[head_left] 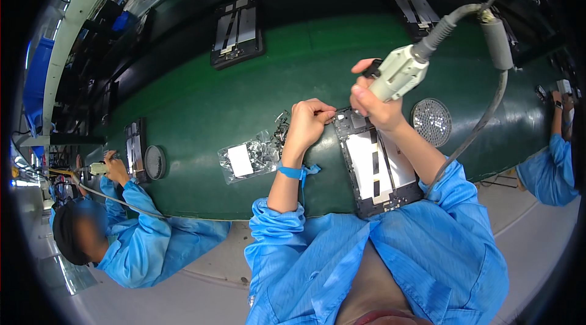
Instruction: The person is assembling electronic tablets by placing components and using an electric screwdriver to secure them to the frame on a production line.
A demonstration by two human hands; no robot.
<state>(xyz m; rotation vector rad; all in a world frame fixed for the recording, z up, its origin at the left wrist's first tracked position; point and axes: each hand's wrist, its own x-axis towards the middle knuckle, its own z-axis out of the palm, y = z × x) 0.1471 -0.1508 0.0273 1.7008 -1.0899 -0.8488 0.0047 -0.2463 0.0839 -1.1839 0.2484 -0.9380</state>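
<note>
An opened tablet [365,163] with pale battery panels and black strips lies on the green bench just in front of me. My right hand [381,108] is wrapped round a pale electric screwdriver [400,73], held over the tablet's far edge; its tip is hidden behind the hand. At the tablet's far left corner, my left hand [307,122] has thumb and fingers pinched together. Whatever sits between those fingertips is too small to make out. A blue band [293,172] circles my left wrist.
A clear bag [259,153] of small black parts lies left, beside loose black pieces [282,128]. Right of the tablet sits a round dish [432,122]. The screwdriver's cable [488,120] hangs at right. More tablets [238,32] stand across the bench [317,44]. A co-worker [140,233] works at left.
</note>
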